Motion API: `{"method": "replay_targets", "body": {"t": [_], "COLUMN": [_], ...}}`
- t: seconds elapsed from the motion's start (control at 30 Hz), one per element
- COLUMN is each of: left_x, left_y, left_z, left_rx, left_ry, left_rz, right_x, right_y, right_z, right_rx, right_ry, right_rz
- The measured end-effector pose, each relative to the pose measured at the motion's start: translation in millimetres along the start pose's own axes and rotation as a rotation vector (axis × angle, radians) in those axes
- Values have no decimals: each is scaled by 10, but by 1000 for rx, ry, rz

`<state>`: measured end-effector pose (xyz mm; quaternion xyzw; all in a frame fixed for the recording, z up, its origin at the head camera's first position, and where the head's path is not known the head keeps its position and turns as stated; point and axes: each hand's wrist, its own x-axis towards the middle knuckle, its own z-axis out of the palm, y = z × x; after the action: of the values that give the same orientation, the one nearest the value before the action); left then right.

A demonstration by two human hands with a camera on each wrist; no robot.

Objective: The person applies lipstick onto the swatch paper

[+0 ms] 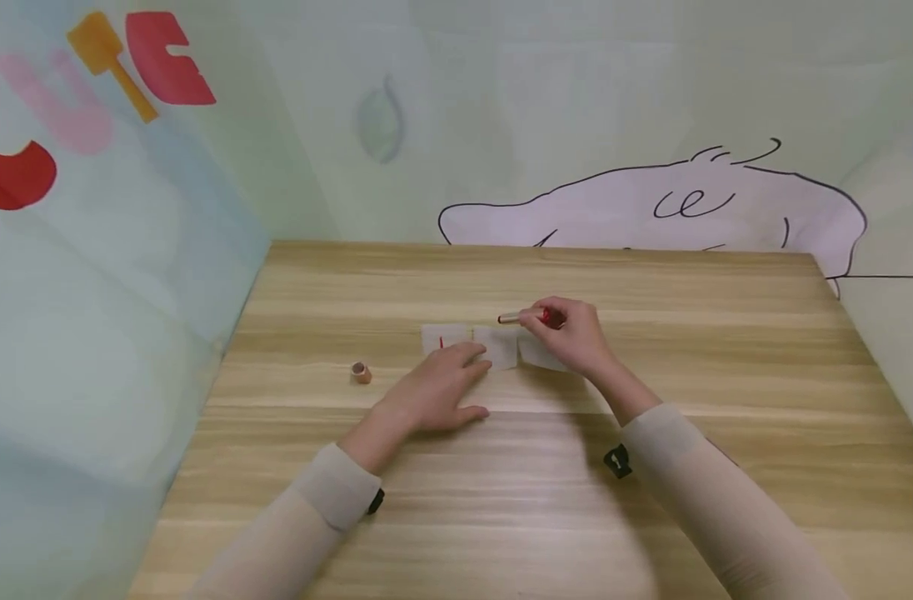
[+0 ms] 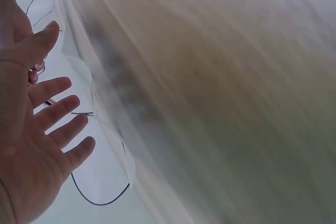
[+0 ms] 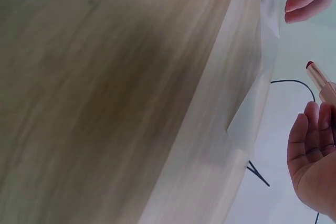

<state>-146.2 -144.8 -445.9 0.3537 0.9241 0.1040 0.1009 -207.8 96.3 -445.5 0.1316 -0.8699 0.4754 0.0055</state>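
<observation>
The wood-grained desk [image 1: 471,517] is spread wide here, and white paper [image 1: 503,348] is laid near its middle. The paper's left part is overlapped by the left hand [image 1: 449,387], fingers spread. By the pinching fingers of the right hand [image 1: 574,335], an uncapped lipstick [image 1: 511,317] is held just over the paper's far edge, red tip aimed left! Further left, a cap [image 1: 361,374] is stood; on the paper, a short red stroke [image 1: 441,342] is seen.
</observation>
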Motion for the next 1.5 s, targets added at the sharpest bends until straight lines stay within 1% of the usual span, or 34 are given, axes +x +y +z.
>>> {"method": "replay_targets", "body": {"t": [0.13,0.4,0.5,0.77,0.9,1.03,1.13,1.37,1.5], "left_x": [18,72,97,90,90,84,80,77,69], "left_y": [-1,8,14,2,9,14,12,6,10], "left_z": [43,115,136,151,148,143,143,142,142], "left_rx": [10,24,31,23,14,22,28,19,18], "left_ry": [-1,-54,-56,-62,-72,-76,-68,-61,-74], "left_rz": [6,-7,0,-7,-16,-20,-12,0,-11], "right_x": [-4,-23,-30,-2,3,17,36,68,65], "right_y": [18,74,89,78,80,79,83,92,78], "right_z": [6,-1,-11,30,62,107,145,208,225], "right_rx": [-7,-20,-25,-46,-81,-150,-191,-232,-240], "right_ry": [-2,-2,-3,-15,-50,-98,-122,-159,-161], "right_rz": [-1,-1,-4,-27,-43,-89,-116,-122,-111]}}
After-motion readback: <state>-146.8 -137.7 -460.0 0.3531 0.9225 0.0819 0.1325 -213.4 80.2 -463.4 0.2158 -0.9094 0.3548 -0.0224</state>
